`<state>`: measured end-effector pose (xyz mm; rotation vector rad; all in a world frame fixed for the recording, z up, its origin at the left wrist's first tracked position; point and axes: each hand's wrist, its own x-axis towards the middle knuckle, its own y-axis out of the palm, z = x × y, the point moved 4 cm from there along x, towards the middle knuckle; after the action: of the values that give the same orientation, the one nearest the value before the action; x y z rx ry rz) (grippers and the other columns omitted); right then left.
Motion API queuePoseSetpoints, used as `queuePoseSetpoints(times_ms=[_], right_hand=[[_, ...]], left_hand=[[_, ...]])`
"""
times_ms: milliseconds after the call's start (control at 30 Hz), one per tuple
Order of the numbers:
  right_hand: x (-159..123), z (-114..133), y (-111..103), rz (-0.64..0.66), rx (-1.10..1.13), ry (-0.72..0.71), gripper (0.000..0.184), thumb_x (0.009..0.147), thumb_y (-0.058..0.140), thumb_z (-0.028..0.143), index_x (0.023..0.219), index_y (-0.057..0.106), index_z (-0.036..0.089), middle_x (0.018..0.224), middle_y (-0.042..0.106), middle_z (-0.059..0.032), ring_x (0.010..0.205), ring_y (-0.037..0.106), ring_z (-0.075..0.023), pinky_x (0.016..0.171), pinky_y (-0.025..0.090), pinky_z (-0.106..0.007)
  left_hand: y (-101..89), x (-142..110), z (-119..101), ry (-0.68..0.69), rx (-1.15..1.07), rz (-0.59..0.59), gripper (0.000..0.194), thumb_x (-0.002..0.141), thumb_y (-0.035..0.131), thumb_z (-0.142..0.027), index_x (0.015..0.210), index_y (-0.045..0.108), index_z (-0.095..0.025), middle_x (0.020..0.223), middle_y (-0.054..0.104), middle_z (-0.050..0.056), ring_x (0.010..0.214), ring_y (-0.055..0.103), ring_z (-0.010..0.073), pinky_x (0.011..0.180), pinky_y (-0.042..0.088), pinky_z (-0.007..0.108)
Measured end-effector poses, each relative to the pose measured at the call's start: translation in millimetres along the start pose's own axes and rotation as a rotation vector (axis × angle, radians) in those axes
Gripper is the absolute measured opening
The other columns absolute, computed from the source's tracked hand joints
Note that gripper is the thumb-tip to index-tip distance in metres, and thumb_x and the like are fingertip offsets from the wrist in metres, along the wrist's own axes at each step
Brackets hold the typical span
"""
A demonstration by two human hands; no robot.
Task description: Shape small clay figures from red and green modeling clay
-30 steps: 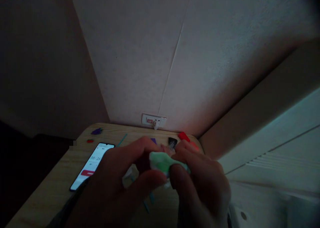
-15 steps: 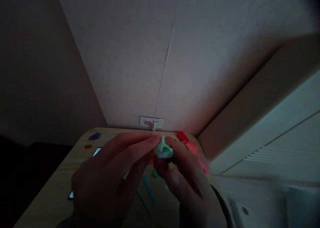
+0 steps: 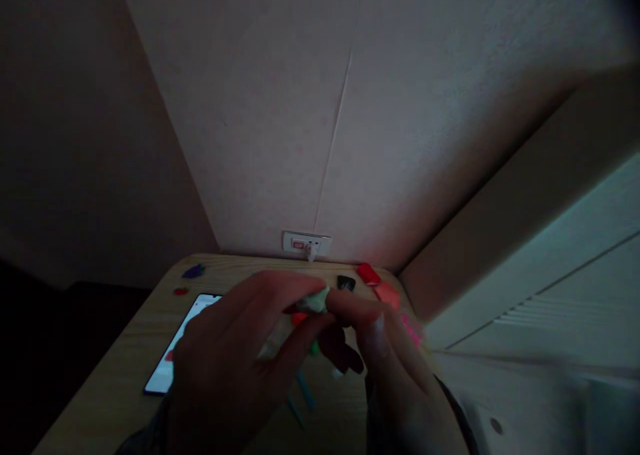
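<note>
A small lump of pale green modelling clay [image 3: 315,300] sits between my two hands above the table. My left hand [image 3: 235,348] pinches it between thumb and fingers. From the other side, the fingers of my right hand [image 3: 385,348] press against its edge, and the fingertips are partly hidden. Beneath the hands lie two thin blue tools [image 3: 305,390], partly covered. An orange-red piece [image 3: 299,318] and a green piece [image 3: 315,348] show in the gap between the hands.
A lit phone [image 3: 163,368] lies left on the wooden table [image 3: 100,382]. Behind it are a purple clay piece [image 3: 193,271] and a small red one [image 3: 181,291]. Black [image 3: 346,282], red [image 3: 369,274], coral [image 3: 387,295] and pink [image 3: 412,328] items line the right. A socket [image 3: 307,243] is on the wall.
The clay's folded, hollow side has turned away, and less of it shows between the fingers. My right hand's fingers have shifted across it. More of the phone and the black item are visible.
</note>
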<state>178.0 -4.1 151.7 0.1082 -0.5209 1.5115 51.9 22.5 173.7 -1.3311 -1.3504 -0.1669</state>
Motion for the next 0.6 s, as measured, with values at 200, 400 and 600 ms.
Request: queuePoseSetpoints(times_ms=[200,400,600], right_hand=[[11,2,-3,0.092,-0.184,-0.062,0.045,0.096,0.025,0.044,0.078,0.059,0.021,0.063,0.051,0.0017,0.061,0.047,-0.0125,0.058,0.034,-0.027],[15,2,-4,0.008,-0.44,-0.12,0.042,0.087,0.04,0.057,0.069,0.047,0.019,0.058,0.051,0.0026,0.055,0.045,-0.0118,0.05,0.031,-0.024],[15,2,2,0.041,-0.629,-0.246,0.036,0.089,0.047,0.047,0.065,0.047,0.02,0.054,0.052,0.0036,0.052,0.047,-0.0109,0.054,0.03,-0.025]], left_hand=[[0.7,2,8,-0.119,-0.125,0.052,0.007,0.082,0.058,-0.024,0.088,0.06,-0.024,0.079,0.069,-0.004,0.07,0.064,0.012,0.066,0.052,0.021],[2.2,4,13,-0.25,-0.344,0.143,0.004,0.078,0.061,-0.025,0.074,0.062,-0.025,0.059,0.065,-0.008,0.049,0.059,0.0096,0.051,0.047,0.019],[9.3,5,11,-0.353,-0.41,0.317,0.025,0.086,0.046,-0.026,0.064,0.058,-0.021,0.041,0.058,-0.008,0.037,0.053,0.0089,0.042,0.041,0.019]])
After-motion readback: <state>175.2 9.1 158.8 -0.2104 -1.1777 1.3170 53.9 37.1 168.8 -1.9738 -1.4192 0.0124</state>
